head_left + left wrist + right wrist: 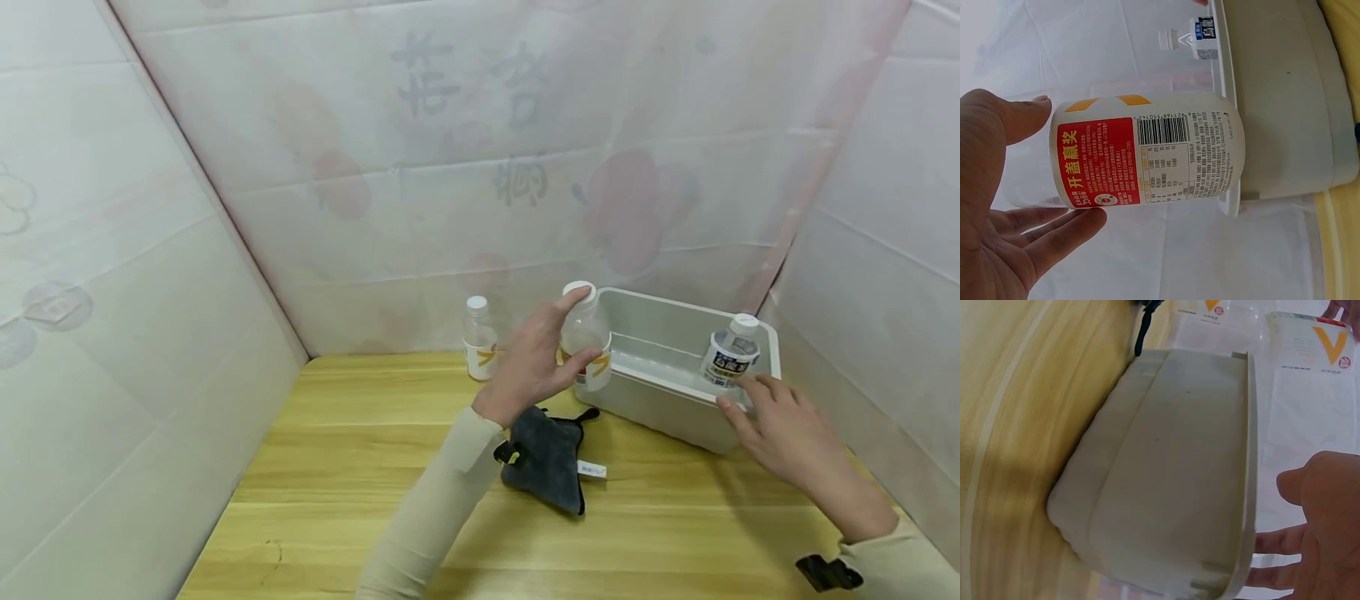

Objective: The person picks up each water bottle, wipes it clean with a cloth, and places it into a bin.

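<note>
- Left hand (pixel 536 358): grasping the labelled bottle (pixel 586 337) upright, thumb on one side of the label and fingers on the other, at the bin's 9 o'clock corner. The left wrist view confirms the hold on the label band.
- Labelled bottle: clear plastic with a white cap (pixel 579 291); it looks empty or nearly so, hence judged light and somewhat squeezable. The label band offers the firmest hold; the smooth plastic could slip under a loose grip.
- Right hand (pixel 780 425): released, fingers straight, fingertips resting on the near rim of the white bin (pixel 660 379) at its 5 o'clock side.
- Blue-labelled bottle (pixel 729 350): stands inside the bin just beyond the right fingertips; contact with them cannot be told.
- Third bottle (pixel 480 337): upright on the desk (pixel 337 467) at 9 o'clock of the held bottle, near the back wall, apart from the hand.
- Dark grey cloth (pixel 547 458): lies on the desk under the left wrist, touching the bin's near side or just beside it.
- Obstruction: the bin's rim stands between the held bottle and the bin's interior.
</note>
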`<state>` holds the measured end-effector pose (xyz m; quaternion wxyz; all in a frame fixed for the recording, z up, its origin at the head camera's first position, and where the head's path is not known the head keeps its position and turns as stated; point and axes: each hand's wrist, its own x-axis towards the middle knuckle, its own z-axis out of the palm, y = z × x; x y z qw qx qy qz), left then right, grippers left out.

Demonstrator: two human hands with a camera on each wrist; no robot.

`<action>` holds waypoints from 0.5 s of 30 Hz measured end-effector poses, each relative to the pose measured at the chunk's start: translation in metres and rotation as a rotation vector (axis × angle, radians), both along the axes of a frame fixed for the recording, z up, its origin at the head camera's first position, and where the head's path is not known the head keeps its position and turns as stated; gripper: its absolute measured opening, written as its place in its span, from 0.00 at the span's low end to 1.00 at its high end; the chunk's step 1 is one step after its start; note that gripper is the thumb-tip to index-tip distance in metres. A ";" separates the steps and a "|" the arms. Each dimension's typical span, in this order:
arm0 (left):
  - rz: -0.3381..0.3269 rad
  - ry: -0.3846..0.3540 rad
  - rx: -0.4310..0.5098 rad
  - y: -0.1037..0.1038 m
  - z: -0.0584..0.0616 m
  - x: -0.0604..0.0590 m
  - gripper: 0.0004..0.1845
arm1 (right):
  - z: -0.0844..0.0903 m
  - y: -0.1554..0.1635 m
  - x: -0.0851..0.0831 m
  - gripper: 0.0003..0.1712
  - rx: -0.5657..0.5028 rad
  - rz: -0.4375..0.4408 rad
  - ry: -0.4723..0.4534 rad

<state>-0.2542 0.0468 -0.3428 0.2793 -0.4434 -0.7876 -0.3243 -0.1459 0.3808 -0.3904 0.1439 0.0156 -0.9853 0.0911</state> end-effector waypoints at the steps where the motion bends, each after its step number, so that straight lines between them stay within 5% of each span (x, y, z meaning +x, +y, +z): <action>1: -0.003 0.000 0.001 0.002 0.001 -0.001 0.43 | -0.001 0.001 0.000 0.33 0.001 0.000 -0.002; 15: -0.044 -0.059 -0.006 0.033 0.009 -0.004 0.43 | -0.038 0.007 -0.001 0.17 0.000 0.143 0.216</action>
